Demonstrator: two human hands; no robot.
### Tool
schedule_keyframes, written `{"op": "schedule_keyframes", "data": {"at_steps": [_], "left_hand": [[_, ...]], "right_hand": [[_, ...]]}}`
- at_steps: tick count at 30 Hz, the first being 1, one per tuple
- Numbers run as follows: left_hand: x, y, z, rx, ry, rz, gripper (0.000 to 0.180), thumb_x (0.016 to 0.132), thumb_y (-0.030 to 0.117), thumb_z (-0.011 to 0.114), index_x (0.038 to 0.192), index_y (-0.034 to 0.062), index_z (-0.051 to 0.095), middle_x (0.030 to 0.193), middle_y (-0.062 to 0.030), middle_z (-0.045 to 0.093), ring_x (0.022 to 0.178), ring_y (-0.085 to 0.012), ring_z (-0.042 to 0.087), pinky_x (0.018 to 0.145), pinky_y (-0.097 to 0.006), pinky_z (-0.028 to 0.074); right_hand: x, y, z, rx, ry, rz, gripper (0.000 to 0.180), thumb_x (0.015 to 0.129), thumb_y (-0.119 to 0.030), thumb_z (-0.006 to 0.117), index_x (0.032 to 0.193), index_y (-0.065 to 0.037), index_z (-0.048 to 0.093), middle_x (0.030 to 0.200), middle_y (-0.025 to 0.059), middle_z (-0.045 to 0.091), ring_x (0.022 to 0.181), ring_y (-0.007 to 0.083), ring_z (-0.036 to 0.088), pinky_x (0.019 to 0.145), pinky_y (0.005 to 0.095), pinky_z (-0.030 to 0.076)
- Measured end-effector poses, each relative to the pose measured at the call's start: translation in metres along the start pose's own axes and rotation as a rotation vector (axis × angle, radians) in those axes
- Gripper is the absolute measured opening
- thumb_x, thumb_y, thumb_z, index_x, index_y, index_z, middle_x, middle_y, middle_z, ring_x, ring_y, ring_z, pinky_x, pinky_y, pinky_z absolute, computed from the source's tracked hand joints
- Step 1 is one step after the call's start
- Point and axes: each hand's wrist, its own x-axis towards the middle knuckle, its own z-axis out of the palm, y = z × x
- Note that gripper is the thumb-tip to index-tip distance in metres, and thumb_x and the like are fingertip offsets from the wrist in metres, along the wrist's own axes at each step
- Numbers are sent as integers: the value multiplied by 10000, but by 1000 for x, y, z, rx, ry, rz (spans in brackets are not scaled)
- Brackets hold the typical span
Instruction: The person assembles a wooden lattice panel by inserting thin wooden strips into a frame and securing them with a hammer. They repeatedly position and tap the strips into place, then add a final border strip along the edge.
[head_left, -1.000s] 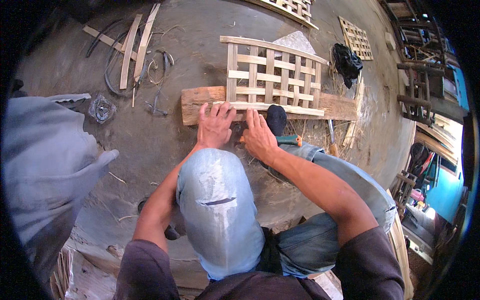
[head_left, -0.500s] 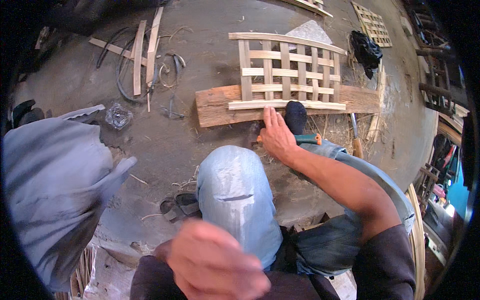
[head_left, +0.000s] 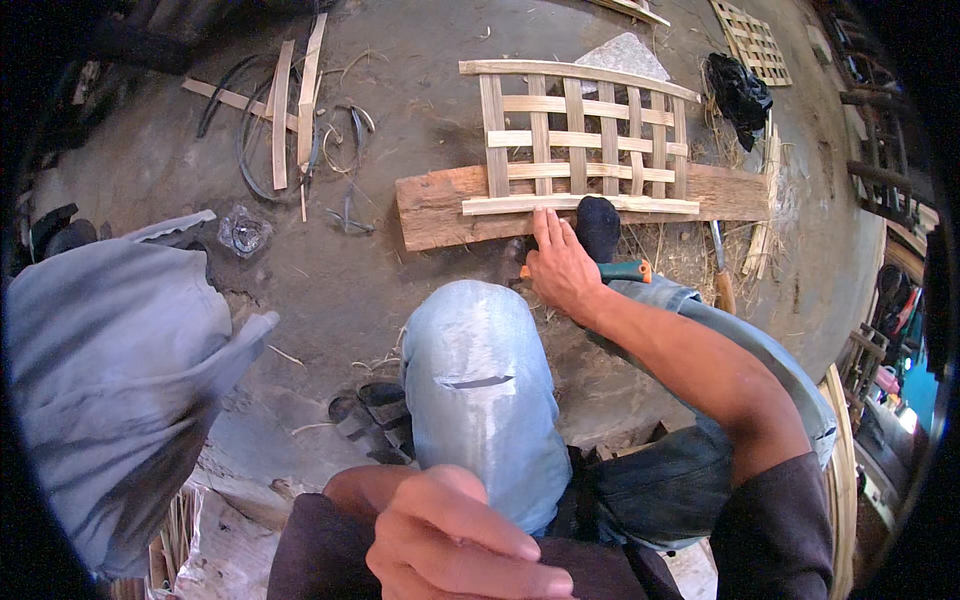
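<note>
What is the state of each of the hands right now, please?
Left hand: raised, fingers partly curled; whether it holds anything cannot be told.
Right hand: fingers extended to the woven panel, green-handled tool beneath; grip cannot be told.

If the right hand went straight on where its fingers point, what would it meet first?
Most likely the pale bottom strip of the woven panel, right at the tips of the right hand; whether they touch is unclear.
</note>
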Motion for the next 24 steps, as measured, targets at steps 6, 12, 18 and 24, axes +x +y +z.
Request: {"op": "schedule_keyframes", "data": {"at_steps": [6, 12, 18, 24], "left_hand": [[-15, -138, -86, 688, 27, -248, 131, 792, -33, 727, 890, 45, 690, 877, -99, 684, 800, -220, 661, 698, -317, 529], [-84, -240, -91, 625, -299, -470, 123, 806, 73, 753, 923, 49, 724, 919, -92, 709, 834, -217, 667, 788, -321, 512], [-118, -273, -84, 691, -235, -702, 138, 819, 138, 767, 939, 74, 745, 834, -63, 706, 791, -155, 640, 734, -300, 494], [-118, -275, -84, 798, -300, -557, 118, 795, 188, 781, 883, 124, 737, 823, -21, 703, 750, -207, 615, 747, -341, 446]], "right_hand": [[11, 51, -54, 272, -151, 14, 254, 856, -260, 587, 962, -40, 655, 1129, 176, 621, 1110, 346, 605, 913, 438, 518], [37, 90, -54, 944, 630, 478, 242, 833, -238, 586, 854, 2, 617, 781, 236, 619, 745, 426, 624, 671, 477, 489], [32, 18, -22, 1541, 1011, 783, 213, 897, -179, 549, 760, -29, 613, 562, 14, 525, 492, 93, 487, 464, 270, 378], [0, -8, 28, 1405, 952, 899, 177, 897, -221, 563, 803, -86, 625, 593, 15, 574, 507, 174, 541, 615, 344, 461]]}}
